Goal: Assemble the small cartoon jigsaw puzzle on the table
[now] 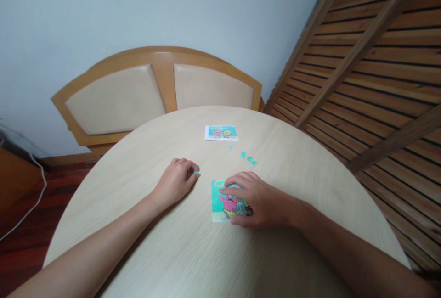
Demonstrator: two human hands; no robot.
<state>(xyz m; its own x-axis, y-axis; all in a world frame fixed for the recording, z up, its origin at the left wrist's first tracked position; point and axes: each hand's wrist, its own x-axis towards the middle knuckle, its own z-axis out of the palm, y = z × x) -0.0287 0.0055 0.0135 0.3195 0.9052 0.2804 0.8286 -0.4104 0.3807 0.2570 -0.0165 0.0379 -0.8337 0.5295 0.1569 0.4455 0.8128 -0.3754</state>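
We take this for a home, likely a dining corner: beyond the round table [310, 160] is a padded wooden seat back [164, 77], to the table's right a slatted wooden screen [358, 100], to its left reddish flooring [58, 188], and on the table itself a cartoon puzzle [217, 206].

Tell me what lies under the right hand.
The right hand is spread over the teal picture puzzle. The puzzle's left part shows, with a pink figure between thumb and fingers. Much of its right side is covered, so missing pieces there can't be ruled out.
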